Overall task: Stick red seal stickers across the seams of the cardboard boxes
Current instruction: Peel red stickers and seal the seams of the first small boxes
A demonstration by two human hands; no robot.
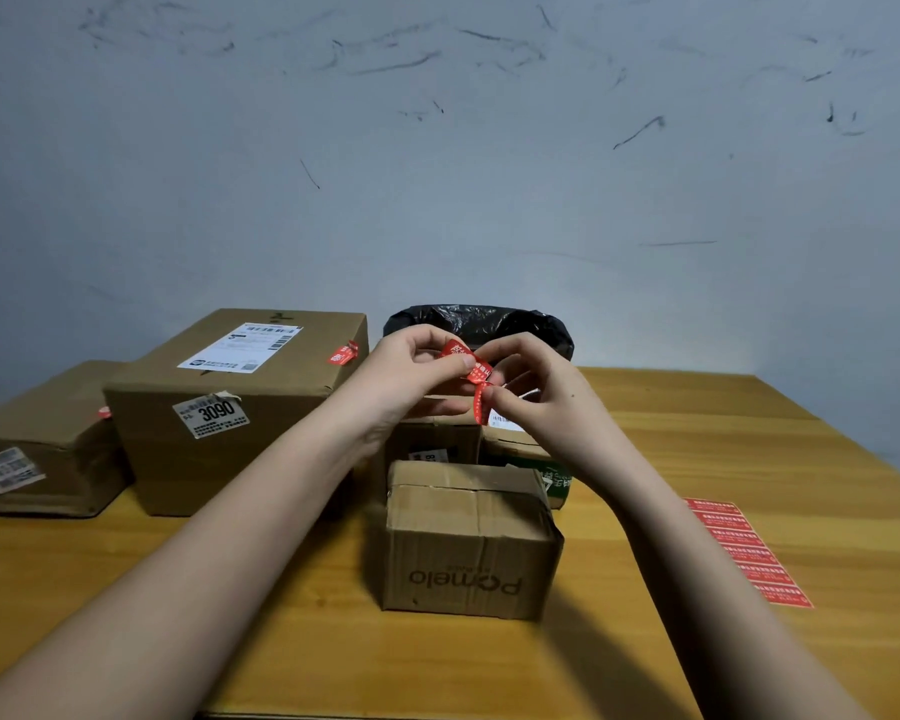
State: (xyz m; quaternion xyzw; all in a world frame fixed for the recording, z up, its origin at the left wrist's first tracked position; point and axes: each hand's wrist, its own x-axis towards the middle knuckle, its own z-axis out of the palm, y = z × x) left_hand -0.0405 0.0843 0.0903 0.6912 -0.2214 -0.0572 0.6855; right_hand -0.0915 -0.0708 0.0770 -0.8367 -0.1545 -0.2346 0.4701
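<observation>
Nearest the person sits the Pomelo box [466, 543] on the wooden table [302, 646], its top seam bare. To the right of it, well apart, lies the sheet of red stickers [749, 550]. Above and just behind the Pomelo box, both hands meet in the air: the left hand [417, 371] pinches the upper part of a red seal sticker [473, 376] between thumb and forefinger, and the right hand [536, 387] pinches its lower end, fingers curled close. The sticker looks creased and curled; I reckon it could fold onto itself or cling to a fingertip, since both hands crowd one small strip. Both forearms reach forward, wrists raised. Left of the Pomelo box, further back, the large box [230, 407] already carries a red seal [344, 353]. Farthest behind is a black bag [479, 324].
</observation>
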